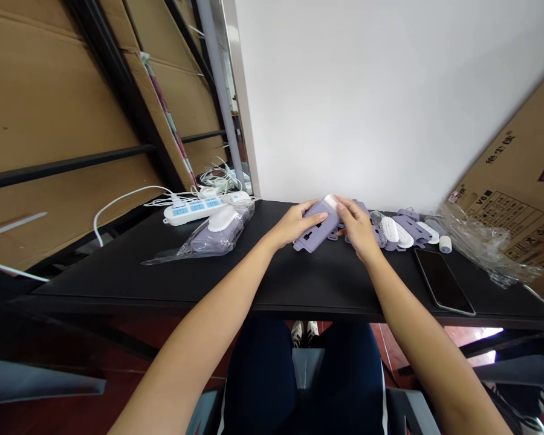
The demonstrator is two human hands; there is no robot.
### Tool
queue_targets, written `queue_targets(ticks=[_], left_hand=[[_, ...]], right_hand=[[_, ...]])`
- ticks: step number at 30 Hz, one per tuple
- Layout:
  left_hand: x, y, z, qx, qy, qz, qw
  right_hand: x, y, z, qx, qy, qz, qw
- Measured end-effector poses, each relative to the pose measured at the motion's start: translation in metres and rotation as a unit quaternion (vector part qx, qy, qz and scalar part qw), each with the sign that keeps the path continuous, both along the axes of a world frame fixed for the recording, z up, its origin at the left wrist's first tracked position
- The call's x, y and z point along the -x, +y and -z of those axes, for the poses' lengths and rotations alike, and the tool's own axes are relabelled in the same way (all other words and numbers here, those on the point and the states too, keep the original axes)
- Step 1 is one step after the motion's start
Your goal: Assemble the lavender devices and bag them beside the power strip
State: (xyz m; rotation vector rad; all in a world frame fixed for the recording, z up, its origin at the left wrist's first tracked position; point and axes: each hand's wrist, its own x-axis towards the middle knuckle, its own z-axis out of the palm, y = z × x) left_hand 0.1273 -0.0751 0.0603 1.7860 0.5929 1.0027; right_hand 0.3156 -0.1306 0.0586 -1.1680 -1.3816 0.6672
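My left hand (298, 224) is closed around a purple-grey plastic piece (316, 234) with dark keyhole-shaped slots, its thumb lying across the upper face. At the far end of this piece is a white part (330, 201), which the fingers of my right hand (355, 223) pinch. The piece is held tilted above the black table (312, 290). Just beyond my right hand lie several purple-grey plastic pieces (408, 229) and white oval brush-like parts (390, 229). What my right fingertips cover is hidden.
At left, a clear bag (217, 232) holds a purple piece and a white oval. Behind it is a white power strip (206, 207) with tangled cables. To the right are a phone (443, 281), a small roll (445, 244), crumpled clear plastic (476, 241) and a leaning cardboard box (517, 175).
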Motion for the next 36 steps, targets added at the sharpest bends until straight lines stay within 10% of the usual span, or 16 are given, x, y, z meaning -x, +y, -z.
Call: queue_targets(ticks=[8,16,24,32,36], left_hand=[[-0.006,0.004,0.000,0.061,-0.117,-0.077,0.988],[0.015,0.032,-0.004,0.184,-0.346,-0.228,0.891],[0.029,0.045,0.004,0.235,-0.336,-0.304,0.860],[0.033,0.056,0.014,0.274,-0.288,-0.371,0.839],[0.031,0.053,0.014,0.243,-0.281,-0.365,0.854]], right_hand=[[-0.018,0.009,-0.008,-0.053,0.001,0.053,0.997],[-0.084,0.015,-0.012,-0.115,0.008,0.255,0.960],[-0.013,0.007,0.015,-0.049,-0.466,0.050,0.882],[0.030,-0.007,0.035,-0.070,-0.543,-0.088,0.832],[0.031,-0.004,0.034,-0.040,-0.536,-0.050,0.842]])
